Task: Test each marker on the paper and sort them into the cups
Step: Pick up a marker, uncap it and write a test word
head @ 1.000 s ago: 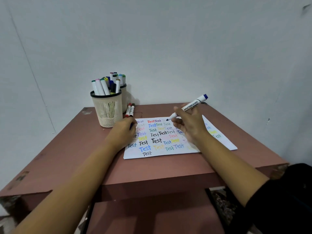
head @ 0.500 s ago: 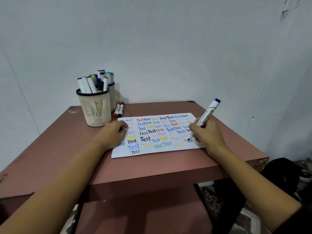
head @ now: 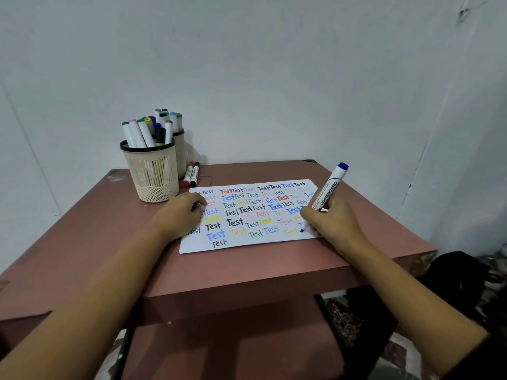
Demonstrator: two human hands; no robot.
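Note:
A white paper covered with colourful "Test" words lies on the brown table. My right hand grips a blue whiteboard marker, its tip touching the paper's lower right part. My left hand rests on the paper's left edge, fingers curled around a small blue cap that is mostly hidden. Two beige mesh cups stand at the back left: the front cup and the back cup, each holding several markers. A red marker and a black marker lie beside the cups.
The table stands in a corner against white walls. Its right edge is chipped. A dark bundle lies on the floor to the right. A lower brown shelf shows beneath the tabletop.
My right hand swung the marker from above the paper's upper middle down to its lower right, tip now on the sheet. The left hand stayed at the paper's left edge.

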